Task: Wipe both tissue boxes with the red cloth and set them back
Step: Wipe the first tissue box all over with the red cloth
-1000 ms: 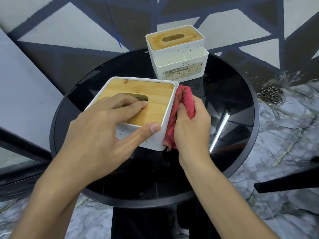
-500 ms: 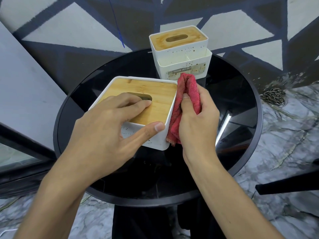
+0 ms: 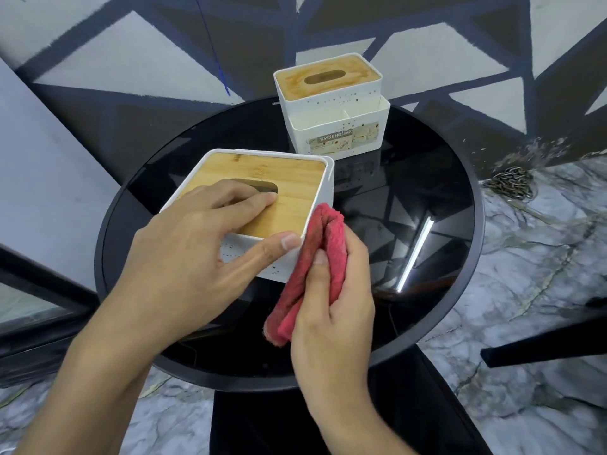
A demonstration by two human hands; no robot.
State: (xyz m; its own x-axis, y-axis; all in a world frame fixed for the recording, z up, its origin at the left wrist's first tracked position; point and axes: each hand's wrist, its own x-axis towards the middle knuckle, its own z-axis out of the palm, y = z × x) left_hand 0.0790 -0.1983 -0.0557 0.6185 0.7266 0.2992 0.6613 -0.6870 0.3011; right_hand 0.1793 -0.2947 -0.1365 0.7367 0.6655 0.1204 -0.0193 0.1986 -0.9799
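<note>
The light is soft and even, fairly bright, with no hard shadows. The shiny black table acts like a mirror: a thin white strip of glare shines on its right side, and the triangles of the wall show faintly in it. Under the left hand and the near box the glass looks darker. The cloth and right hand are a little fuzzy. The label on the far box is soft. Straight lines bend near the edges, and the floor in the corners is smeared.
</note>
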